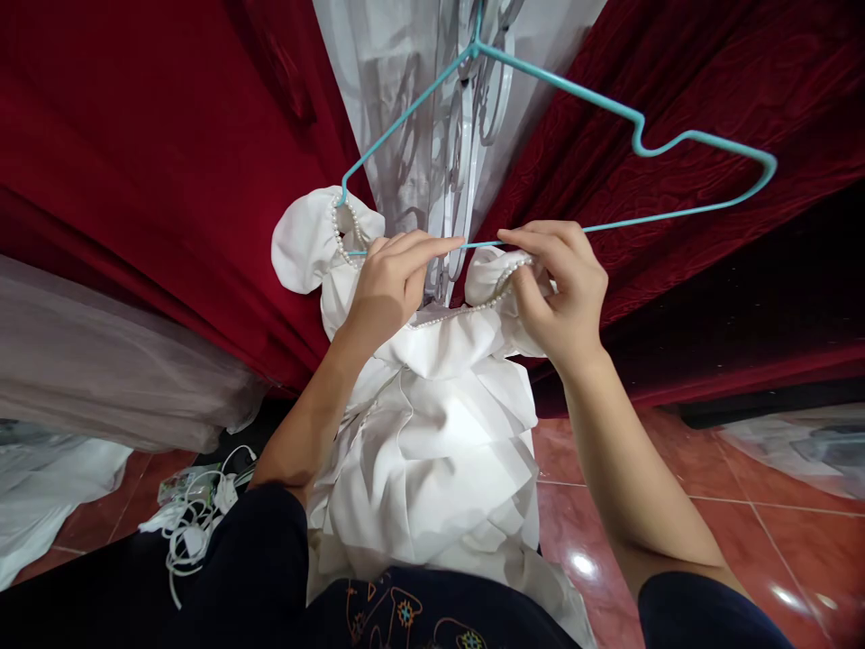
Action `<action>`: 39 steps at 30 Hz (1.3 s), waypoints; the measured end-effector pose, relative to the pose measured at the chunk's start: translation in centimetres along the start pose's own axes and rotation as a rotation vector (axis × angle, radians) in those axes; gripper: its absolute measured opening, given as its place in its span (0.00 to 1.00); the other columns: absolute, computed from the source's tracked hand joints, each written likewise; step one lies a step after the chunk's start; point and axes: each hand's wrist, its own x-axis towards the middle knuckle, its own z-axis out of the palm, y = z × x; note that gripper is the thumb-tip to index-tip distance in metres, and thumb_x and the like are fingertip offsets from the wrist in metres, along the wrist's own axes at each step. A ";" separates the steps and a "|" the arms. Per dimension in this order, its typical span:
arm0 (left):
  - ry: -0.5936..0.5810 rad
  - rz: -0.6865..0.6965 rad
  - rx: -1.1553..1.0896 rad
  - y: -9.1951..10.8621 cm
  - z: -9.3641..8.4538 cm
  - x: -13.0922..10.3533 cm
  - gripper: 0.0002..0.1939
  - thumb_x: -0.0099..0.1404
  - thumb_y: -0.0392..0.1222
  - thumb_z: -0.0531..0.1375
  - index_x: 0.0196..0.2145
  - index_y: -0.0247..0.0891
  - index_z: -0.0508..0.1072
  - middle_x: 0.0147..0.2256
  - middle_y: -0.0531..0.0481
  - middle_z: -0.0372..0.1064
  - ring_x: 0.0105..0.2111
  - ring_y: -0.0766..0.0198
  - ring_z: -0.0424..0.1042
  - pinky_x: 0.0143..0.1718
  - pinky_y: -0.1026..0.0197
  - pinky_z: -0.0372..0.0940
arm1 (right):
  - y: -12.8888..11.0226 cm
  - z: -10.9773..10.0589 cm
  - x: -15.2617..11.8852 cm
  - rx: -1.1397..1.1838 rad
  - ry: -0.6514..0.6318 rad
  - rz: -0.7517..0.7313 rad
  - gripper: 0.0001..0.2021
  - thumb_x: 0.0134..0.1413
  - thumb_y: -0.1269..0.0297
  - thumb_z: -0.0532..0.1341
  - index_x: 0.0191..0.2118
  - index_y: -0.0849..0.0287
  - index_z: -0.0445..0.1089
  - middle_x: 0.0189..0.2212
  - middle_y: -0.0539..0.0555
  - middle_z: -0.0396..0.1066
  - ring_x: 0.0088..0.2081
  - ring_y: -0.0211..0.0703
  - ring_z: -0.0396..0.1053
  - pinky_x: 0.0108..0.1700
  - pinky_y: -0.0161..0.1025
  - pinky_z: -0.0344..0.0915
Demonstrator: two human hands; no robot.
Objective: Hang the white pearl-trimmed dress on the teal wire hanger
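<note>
A white dress [432, 442] with a pearl-edged neckline and puffed sleeves hangs down in front of me. The left shoulder opening of the dress sits over one end of a light-blue clothes hanger [560, 83]. My left hand [396, 284] is closed at the hanger's lower bar, index finger stretched along it; its thumb is mostly hidden. My right hand [564, 288] grips the other puffed sleeve [492, 273] by its pearl edge, thumb at the opening and fingertips at the bar. The hanger's right end is bare.
Dark red curtains [168, 135] hang on both sides, with white sheer cloth [398, 117] and a white ornate metal frame [461, 153] between them. Coiled white cables [193, 536] lie low at the left. Red tiles [595, 505] cover the floor; pale fabric [804, 442] lies at the right.
</note>
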 end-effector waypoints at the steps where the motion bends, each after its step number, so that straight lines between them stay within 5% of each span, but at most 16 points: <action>1: 0.015 -0.004 -0.020 0.0 0.0 0.0 0.24 0.73 0.23 0.51 0.54 0.42 0.79 0.44 0.51 0.79 0.45 0.59 0.77 0.52 0.52 0.65 | 0.1 -0.4 -0.4 -0.042 0.035 -0.033 0.18 0.66 0.68 0.56 0.57 0.49 0.75 0.51 0.58 0.73 0.55 0.52 0.73 0.57 0.56 0.71; 5: 0.020 -0.047 -0.104 -0.1 -1.1 0.1 0.22 0.72 0.25 0.53 0.50 0.42 0.82 0.39 0.51 0.78 0.42 0.61 0.77 0.49 0.56 0.66 | 2.3 -3.4 -1.2 -0.200 0.436 -0.056 0.15 0.58 0.71 0.61 0.50 0.57 0.78 0.47 0.62 0.69 0.49 0.53 0.71 0.41 0.47 0.69; 9: -0.005 -0.114 -0.159 0.0 -1.9 0.2 0.24 0.69 0.24 0.53 0.50 0.41 0.83 0.38 0.49 0.77 0.40 0.60 0.76 0.45 0.58 0.67 | 6.1 -7.4 0.8 -0.223 0.675 -0.135 0.09 0.46 0.73 0.64 0.37 0.62 0.74 0.31 0.53 0.64 0.27 0.31 0.57 0.27 0.35 0.48; 13: -0.005 -0.153 -0.176 0.3 -1.9 0.3 0.25 0.68 0.24 0.51 0.50 0.37 0.84 0.36 0.47 0.76 0.39 0.59 0.75 0.41 0.59 0.68 | 7.2 -9.5 3.6 -0.289 0.591 -0.022 0.08 0.42 0.71 0.67 0.30 0.60 0.67 0.26 0.49 0.61 0.24 0.27 0.51 0.27 0.34 0.45; 18: 0.001 -0.186 -0.172 0.4 -1.9 0.3 0.25 0.68 0.24 0.51 0.51 0.37 0.84 0.37 0.47 0.76 0.38 0.61 0.75 0.41 0.60 0.68 | 5.9 -9.6 4.7 -0.339 0.525 0.142 0.11 0.38 0.75 0.68 0.26 0.60 0.64 0.23 0.48 0.63 0.23 0.27 0.54 0.27 0.34 0.49; 26: -0.047 -0.189 -0.108 0.8 -2.2 0.2 0.24 0.69 0.25 0.53 0.52 0.40 0.84 0.37 0.49 0.77 0.38 0.62 0.75 0.43 0.60 0.68 | 4.0 -7.0 9.2 -0.249 0.405 0.088 0.16 0.46 0.83 0.64 0.23 0.56 0.59 0.25 0.51 0.69 0.26 0.34 0.66 0.30 0.39 0.55; 30: -0.030 -0.180 0.023 1.0 -1.9 -0.2 0.24 0.71 0.26 0.52 0.53 0.42 0.83 0.39 0.49 0.78 0.40 0.59 0.76 0.50 0.54 0.68 | 2.2 -5.9 11.0 -0.135 0.172 0.252 0.11 0.47 0.83 0.66 0.28 0.59 0.70 0.28 0.54 0.73 0.27 0.36 0.66 0.30 0.39 0.56; 32: -0.021 -0.176 0.064 1.1 -1.7 -0.4 0.25 0.71 0.26 0.51 0.53 0.42 0.82 0.39 0.49 0.78 0.41 0.58 0.76 0.54 0.50 0.67 | 0.8 -5.7 10.5 0.069 0.134 0.266 0.08 0.50 0.79 0.68 0.35 0.62 0.77 0.35 0.56 0.76 0.33 0.38 0.70 0.34 0.40 0.61; 36: -0.024 -0.156 0.067 1.3 -1.6 -0.4 0.27 0.71 0.24 0.51 0.55 0.44 0.80 0.40 0.50 0.77 0.43 0.57 0.76 0.55 0.48 0.67 | -1.9 -4.3 7.3 0.248 0.299 -0.011 0.05 0.61 0.73 0.65 0.40 0.61 0.80 0.42 0.58 0.77 0.45 0.45 0.74 0.45 0.43 0.68; 39: -0.039 -0.134 0.091 1.1 -1.4 -0.3 0.26 0.71 0.24 0.52 0.57 0.43 0.79 0.42 0.49 0.77 0.44 0.57 0.75 0.55 0.49 0.67 | -2.2 -1.7 4.4 0.076 -0.117 -0.048 0.10 0.65 0.62 0.63 0.48 0.57 0.77 0.45 0.58 0.78 0.51 0.51 0.74 0.57 0.53 0.68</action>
